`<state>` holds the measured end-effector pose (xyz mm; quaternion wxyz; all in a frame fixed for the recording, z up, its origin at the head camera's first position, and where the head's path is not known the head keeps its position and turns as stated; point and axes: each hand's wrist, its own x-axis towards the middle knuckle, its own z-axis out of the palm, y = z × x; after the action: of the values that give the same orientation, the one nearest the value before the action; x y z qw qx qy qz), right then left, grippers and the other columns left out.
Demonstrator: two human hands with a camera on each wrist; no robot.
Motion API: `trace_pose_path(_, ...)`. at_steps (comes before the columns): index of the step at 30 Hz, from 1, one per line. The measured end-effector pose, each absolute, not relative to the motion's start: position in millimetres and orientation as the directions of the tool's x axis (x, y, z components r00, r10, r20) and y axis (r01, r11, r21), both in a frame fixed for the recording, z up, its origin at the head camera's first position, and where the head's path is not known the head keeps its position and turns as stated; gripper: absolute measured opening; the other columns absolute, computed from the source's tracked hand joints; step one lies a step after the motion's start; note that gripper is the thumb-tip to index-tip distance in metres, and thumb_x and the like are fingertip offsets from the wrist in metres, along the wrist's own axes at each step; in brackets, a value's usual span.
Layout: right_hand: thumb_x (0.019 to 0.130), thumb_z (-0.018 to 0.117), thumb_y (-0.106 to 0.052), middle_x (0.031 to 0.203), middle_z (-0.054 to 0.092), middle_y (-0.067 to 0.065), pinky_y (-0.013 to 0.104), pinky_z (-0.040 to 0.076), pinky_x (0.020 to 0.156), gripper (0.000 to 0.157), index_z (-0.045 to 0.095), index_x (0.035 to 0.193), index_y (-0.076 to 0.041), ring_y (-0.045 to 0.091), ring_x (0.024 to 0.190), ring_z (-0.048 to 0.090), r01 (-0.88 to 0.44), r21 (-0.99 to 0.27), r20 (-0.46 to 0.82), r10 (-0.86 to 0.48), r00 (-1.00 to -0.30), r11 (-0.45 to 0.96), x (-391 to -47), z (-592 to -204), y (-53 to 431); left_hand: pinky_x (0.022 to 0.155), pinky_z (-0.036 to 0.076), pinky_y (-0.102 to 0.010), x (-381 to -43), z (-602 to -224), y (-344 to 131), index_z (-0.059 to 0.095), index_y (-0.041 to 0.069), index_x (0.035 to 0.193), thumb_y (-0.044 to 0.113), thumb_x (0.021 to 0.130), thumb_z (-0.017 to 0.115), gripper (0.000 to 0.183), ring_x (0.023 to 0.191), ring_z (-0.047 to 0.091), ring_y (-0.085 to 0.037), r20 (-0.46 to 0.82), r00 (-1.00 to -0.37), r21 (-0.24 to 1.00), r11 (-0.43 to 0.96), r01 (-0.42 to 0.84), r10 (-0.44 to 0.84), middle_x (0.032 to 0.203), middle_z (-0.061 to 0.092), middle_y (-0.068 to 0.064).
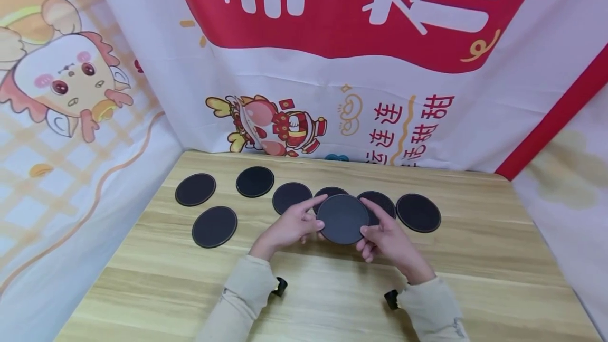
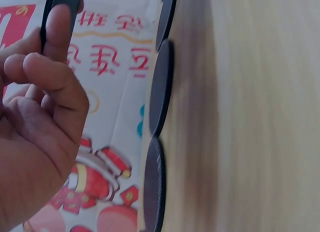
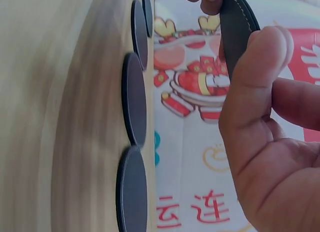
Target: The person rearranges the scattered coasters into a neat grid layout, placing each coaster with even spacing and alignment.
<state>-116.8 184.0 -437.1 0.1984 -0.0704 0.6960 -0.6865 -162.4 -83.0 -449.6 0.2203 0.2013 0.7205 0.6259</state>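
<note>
A round black coaster (image 1: 343, 219) with a stitched rim is held up above the table between both hands. My left hand (image 1: 295, 221) pinches its left edge between thumb and fingers. On the opposite edge, my right hand (image 1: 387, 236) pinches it the same way. In the left wrist view the lifted coaster (image 2: 62, 11) shows nearly edge-on past the left thumb. The right wrist view shows its stitched edge (image 3: 239, 26) beside the right thumb. Behind it, two dark coasters lie partly covered, one (image 1: 331, 192) at its upper left and another (image 1: 380, 205) at its right.
More coasters lie flat on the wooden table (image 1: 323, 294): one at the right (image 1: 418, 212), one left of the hands (image 1: 291, 197), another farther back (image 1: 255, 181), and two at the far left (image 1: 215, 226). A printed cloth (image 1: 294, 67) hangs along the back edge.
</note>
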Motion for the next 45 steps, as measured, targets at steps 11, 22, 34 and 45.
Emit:
trace_pose_path(11,0.102,0.047,0.002,0.068,0.067,0.017,0.032,0.055,0.050,0.068,0.018,0.161,-0.018,0.017,0.049,0.060,0.241,-0.969,-0.241,-0.395,-0.886,0.051,-120,-452,134,0.053,0.045,-0.033,-163,-444,-126,0.036,0.007,0.155,-0.002,0.096,0.065,0.066,0.052,0.053,-0.024,-0.214,-0.815,0.955,0.292,-0.057,0.538,0.075,0.067,-0.022)
trace_pose_path(22,0.099,0.053,0.003,0.064,0.062,0.013,0.030,0.051,0.044,0.068,0.024,0.158,-0.012,0.016,0.045,0.055,0.262,-0.958,-0.286,-0.388,-0.876,0.114,-129,-461,85,0.052,0.047,-0.031,-161,-436,-165,0.040,0.009,0.149,-0.001,0.096,0.064,0.059,0.049,0.052,-0.017,-0.344,-0.824,0.878,0.465,-0.113,0.449,0.071,0.065,-0.016)
trace_pose_path(34,0.095,0.056,0.006,0.061,0.062,0.015,0.028,0.048,0.039,0.060,0.030,0.148,-0.005,0.015,0.042,0.055,0.282,-0.945,-0.327,-0.422,-0.846,0.167,-122,-481,54,0.042,0.042,-0.025,-150,-440,-173,0.052,0.016,0.129,-0.004,0.093,0.067,0.044,0.043,0.050,-0.015,-0.545,-0.797,0.736,0.603,-0.307,0.259,0.062,0.060,-0.013)
trace_pose_path(45,0.096,0.054,0.008,0.060,0.063,0.018,0.031,0.049,0.036,0.054,0.032,0.143,-0.005,0.016,0.040,0.056,0.281,-0.924,-0.373,-0.444,-0.814,0.261,-121,-487,49,0.039,0.044,-0.026,-149,-443,-169,0.047,0.012,0.117,0.001,0.092,0.070,0.036,0.043,0.055,-0.017,-0.593,-0.776,0.601,0.759,-0.250,0.213,0.064,0.066,-0.017)
